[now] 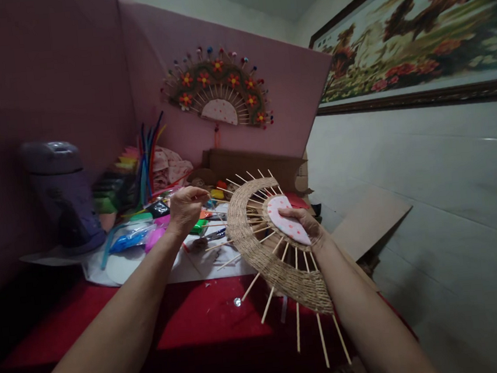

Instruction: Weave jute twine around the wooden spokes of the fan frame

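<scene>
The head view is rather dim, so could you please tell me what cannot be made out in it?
In the head view:
Right hand: most fingers are hidden behind the woven fan.
Left hand: whatever its fingers may pinch is too small to tell.
Framed horse painting: its right end is cut off by the view's edge.

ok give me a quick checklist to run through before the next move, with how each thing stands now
1. Fan gripped: ok, the right hand holds it at its spotted pad.
2. Left hand holding something: cannot tell, its fingers are pinched near the stick tips.
3. Sticks projecting past the woven band: ok.
4. Flowered fan in view: ok, up on the pink board.
5. Space behind the fan uncluttered: not ok, packets and tools crowd it.
6. Flask upright: ok.
</scene>
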Demonstrator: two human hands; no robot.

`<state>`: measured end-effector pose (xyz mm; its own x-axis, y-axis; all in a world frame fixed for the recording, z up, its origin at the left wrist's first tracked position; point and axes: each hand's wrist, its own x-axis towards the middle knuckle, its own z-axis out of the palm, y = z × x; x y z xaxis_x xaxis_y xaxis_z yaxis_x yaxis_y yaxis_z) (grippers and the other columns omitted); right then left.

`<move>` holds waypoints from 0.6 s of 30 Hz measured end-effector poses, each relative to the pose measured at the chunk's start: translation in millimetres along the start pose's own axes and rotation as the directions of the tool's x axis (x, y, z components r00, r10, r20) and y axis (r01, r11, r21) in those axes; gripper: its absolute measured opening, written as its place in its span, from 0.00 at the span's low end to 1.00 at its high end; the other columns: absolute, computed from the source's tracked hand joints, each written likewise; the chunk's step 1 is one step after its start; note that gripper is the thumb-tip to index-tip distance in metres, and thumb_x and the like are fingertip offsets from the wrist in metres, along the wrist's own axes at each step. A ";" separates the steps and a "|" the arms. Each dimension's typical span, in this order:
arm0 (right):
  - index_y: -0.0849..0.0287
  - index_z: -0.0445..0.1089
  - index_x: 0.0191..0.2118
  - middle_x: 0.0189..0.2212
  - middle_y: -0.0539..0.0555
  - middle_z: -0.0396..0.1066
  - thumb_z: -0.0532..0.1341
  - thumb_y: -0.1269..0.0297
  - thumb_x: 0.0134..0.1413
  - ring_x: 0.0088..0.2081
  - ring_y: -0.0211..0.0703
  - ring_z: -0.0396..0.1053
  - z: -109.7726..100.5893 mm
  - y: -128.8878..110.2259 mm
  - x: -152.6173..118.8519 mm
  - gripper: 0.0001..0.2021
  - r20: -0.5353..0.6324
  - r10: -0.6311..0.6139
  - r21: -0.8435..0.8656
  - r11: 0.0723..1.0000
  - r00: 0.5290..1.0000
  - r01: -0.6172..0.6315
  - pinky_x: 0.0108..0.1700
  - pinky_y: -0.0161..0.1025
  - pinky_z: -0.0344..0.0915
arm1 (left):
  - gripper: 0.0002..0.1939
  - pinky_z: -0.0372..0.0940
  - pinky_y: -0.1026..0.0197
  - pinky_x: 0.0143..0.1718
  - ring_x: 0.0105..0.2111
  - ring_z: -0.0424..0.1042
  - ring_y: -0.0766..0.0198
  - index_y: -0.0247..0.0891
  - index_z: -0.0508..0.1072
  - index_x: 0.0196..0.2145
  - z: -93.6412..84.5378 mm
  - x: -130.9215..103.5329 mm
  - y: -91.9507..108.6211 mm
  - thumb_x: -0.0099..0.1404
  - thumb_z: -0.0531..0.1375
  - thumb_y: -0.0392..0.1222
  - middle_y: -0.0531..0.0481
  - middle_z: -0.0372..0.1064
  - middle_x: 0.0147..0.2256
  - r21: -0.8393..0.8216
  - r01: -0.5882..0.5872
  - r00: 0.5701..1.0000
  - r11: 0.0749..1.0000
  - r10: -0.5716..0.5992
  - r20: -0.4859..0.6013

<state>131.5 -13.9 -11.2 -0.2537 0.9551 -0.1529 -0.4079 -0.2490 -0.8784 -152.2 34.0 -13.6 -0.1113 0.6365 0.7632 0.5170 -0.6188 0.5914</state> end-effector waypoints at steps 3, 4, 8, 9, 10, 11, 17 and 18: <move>0.69 0.70 0.33 0.23 0.58 0.75 0.53 0.75 0.49 0.23 0.41 0.73 -2.0 0.6 -0.8 0.09 0.022 0.004 -0.011 1.000 1.000 -0.003 0.28 0.33 0.71 | 0.07 0.63 0.63 0.31 0.27 0.69 0.64 0.38 0.77 0.26 -2.2 0.4 1.3 0.50 0.60 0.41 0.50 0.73 0.26 -0.001 0.013 1.000 1.000 -0.013 -0.017; 0.69 0.70 0.34 0.23 0.58 0.75 0.53 0.75 0.49 0.23 0.41 0.73 -2.6 1.1 -1.5 0.09 0.030 0.007 -0.016 1.000 1.000 -0.007 0.29 0.33 0.72 | 0.07 0.63 0.63 0.31 0.28 0.69 0.64 0.37 0.77 0.26 -3.0 0.8 1.6 0.50 0.60 0.40 0.50 0.73 0.26 -0.003 0.019 1.000 1.000 -0.019 -0.022; 0.69 0.70 0.34 0.22 0.58 0.75 0.54 0.73 0.48 0.22 0.41 0.72 -3.9 2.8 -5.4 0.09 0.027 0.036 -0.061 0.998 0.999 -0.034 0.29 0.35 0.71 | 0.08 0.64 0.63 0.31 0.27 0.70 0.64 0.36 0.77 0.26 -5.0 2.4 2.7 0.49 0.60 0.40 0.50 0.73 0.25 -0.097 0.073 0.997 0.993 -0.075 -0.020; 0.69 0.70 0.34 0.22 0.58 0.75 0.54 0.73 0.48 0.21 0.41 0.72 -3.8 3.1 -6.3 0.09 0.028 0.039 -0.068 0.997 0.999 -0.037 0.28 0.35 0.71 | 0.08 0.64 0.64 0.31 0.27 0.70 0.64 0.35 0.77 0.26 -4.7 2.6 3.2 0.48 0.60 0.40 0.50 0.73 0.25 -0.144 0.095 0.995 0.985 -0.096 -0.003; 0.69 0.70 0.35 0.22 0.58 0.75 0.54 0.73 0.48 0.22 0.42 0.72 -3.4 3.3 -7.3 0.10 0.032 0.041 -0.071 0.997 0.999 -0.039 0.27 0.34 0.71 | 0.08 0.64 0.64 0.30 0.27 0.70 0.65 0.35 0.77 0.26 -4.1 2.6 4.0 0.47 0.60 0.40 0.49 0.73 0.25 -0.193 0.120 0.993 0.974 -0.119 0.020; 0.68 0.70 0.35 0.22 0.58 0.75 0.54 0.73 0.48 0.22 0.42 0.73 -2.7 3.5 -8.3 0.10 0.041 0.043 -0.067 0.997 0.998 -0.041 0.26 0.34 0.71 | 0.08 0.64 0.64 0.29 0.26 0.70 0.65 0.34 0.77 0.25 -3.2 2.3 5.0 0.46 0.61 0.40 0.49 0.73 0.24 -0.234 0.145 0.989 0.961 -0.138 0.048; 0.70 0.70 0.32 0.21 0.59 0.74 0.52 0.72 0.48 0.21 0.43 0.72 5.2 4.5 -14.0 0.11 0.085 0.132 -0.069 0.990 0.988 -0.126 0.25 0.35 0.70 | 0.07 0.59 0.66 0.22 0.20 0.65 0.68 0.33 0.75 0.19 5.5 -5.0 15.8 0.41 0.64 0.40 0.50 0.70 0.18 -0.315 0.237 0.965 0.919 -0.186 0.183; 0.70 0.70 0.32 0.21 0.59 0.74 0.52 0.72 0.48 0.21 0.43 0.72 5.9 4.9 -14.4 0.11 0.087 0.135 -0.072 0.989 0.987 -0.129 0.24 0.35 0.70 | 0.07 0.59 0.66 0.21 0.20 0.65 0.68 0.33 0.75 0.19 6.9 -6.7 16.9 0.40 0.64 0.40 0.50 0.70 0.18 -0.330 0.258 0.959 0.908 -0.197 0.205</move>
<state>127.9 -29.8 -10.6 -0.3815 0.8953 -0.2300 -0.3080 -0.3577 -0.8816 -136.8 22.5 -10.4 -0.0343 0.8268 0.5615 0.1606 -0.5500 0.8196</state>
